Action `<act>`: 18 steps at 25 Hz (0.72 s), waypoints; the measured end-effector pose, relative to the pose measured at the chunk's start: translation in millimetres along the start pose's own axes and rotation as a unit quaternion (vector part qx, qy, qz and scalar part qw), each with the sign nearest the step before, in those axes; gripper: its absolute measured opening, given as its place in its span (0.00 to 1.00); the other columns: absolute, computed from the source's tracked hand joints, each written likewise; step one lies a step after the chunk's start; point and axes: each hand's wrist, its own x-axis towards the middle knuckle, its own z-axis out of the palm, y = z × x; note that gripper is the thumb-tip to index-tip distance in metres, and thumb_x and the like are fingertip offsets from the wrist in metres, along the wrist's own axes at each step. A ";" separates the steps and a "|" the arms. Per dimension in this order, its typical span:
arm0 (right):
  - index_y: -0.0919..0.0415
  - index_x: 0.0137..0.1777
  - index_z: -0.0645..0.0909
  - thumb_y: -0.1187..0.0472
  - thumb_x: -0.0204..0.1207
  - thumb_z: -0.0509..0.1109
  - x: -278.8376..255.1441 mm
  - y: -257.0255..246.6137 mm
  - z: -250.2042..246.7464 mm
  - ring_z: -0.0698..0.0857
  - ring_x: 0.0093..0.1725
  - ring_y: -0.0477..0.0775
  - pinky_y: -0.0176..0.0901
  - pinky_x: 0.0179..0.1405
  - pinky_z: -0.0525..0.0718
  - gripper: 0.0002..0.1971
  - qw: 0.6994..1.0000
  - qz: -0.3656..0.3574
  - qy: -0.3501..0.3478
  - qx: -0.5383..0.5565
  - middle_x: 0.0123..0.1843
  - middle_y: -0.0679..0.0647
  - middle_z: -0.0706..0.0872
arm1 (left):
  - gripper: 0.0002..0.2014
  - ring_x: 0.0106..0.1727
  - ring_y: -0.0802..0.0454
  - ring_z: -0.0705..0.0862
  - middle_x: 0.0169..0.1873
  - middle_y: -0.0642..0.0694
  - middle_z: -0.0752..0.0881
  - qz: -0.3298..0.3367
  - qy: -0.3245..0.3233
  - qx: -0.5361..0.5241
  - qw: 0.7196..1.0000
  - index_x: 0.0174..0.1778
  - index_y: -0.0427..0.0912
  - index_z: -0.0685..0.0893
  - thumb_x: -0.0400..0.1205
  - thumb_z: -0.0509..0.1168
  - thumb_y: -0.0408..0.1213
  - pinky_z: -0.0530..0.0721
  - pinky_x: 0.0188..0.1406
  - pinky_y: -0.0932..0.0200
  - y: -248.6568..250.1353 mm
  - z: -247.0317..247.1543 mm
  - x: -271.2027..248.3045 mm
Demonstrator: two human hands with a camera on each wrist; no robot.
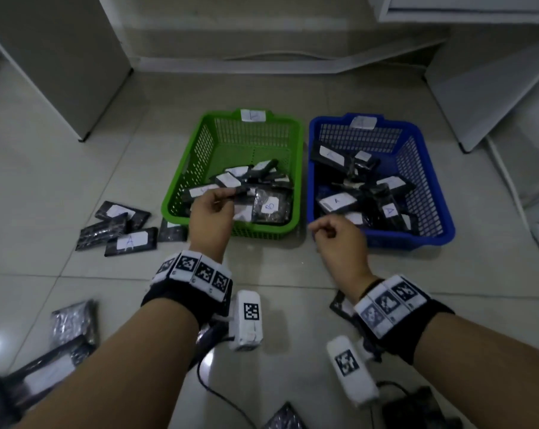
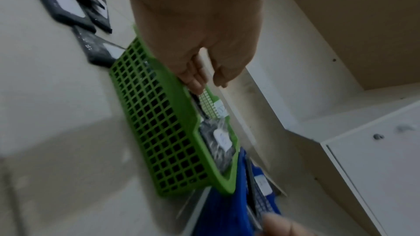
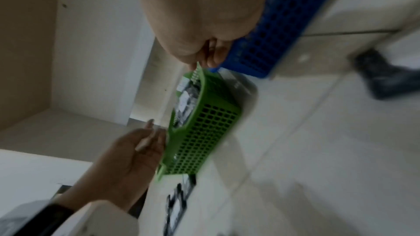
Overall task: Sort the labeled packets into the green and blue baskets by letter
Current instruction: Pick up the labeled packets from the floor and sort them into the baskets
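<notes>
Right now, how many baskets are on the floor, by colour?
Green basket: 1
Blue basket: 1
Total: 2

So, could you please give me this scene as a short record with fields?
left hand: above the green basket, fingertips at a dark packet; grip unclear
right hand: loosely curled, empty, at the blue basket near corner
green basket contents: packets, one marked B packet
blue basket contents: packets, two readable ones marked A
floor packets: cluster left of the green basket, including an A packet
</notes>
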 end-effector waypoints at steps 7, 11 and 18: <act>0.47 0.68 0.76 0.68 0.72 0.62 -85.2 63.5 -11.7 0.67 0.72 0.61 0.55 0.72 0.66 0.26 0.916 0.071 -0.128 -0.375 0.71 0.56 0.71 | 0.12 0.46 0.55 0.81 0.45 0.50 0.83 0.102 -0.112 0.203 0.967 0.40 0.50 0.84 0.75 0.64 0.26 0.78 0.49 0.62 -61.3 -14.5 -88.2; 0.52 0.73 0.71 0.73 0.71 0.59 -84.1 52.6 -2.1 0.68 0.66 0.61 0.50 0.66 0.68 0.30 0.900 0.061 -0.173 -0.395 0.67 0.58 0.70 | 0.13 0.53 0.45 0.80 0.54 0.47 0.79 0.140 -0.099 0.351 0.921 0.51 0.45 0.85 0.70 0.67 0.36 0.79 0.53 0.54 -91.0 -46.9 -109.2; 0.60 0.66 0.77 0.80 0.69 0.59 -76.5 23.8 47.3 0.73 0.62 0.59 0.41 0.61 0.72 0.27 0.948 0.043 -0.251 -0.189 0.62 0.60 0.73 | 0.33 0.64 0.41 0.71 0.63 0.42 0.72 0.005 -0.126 0.428 0.895 0.70 0.48 0.73 0.69 0.75 0.48 0.72 0.65 0.49 -100.9 -73.3 -131.1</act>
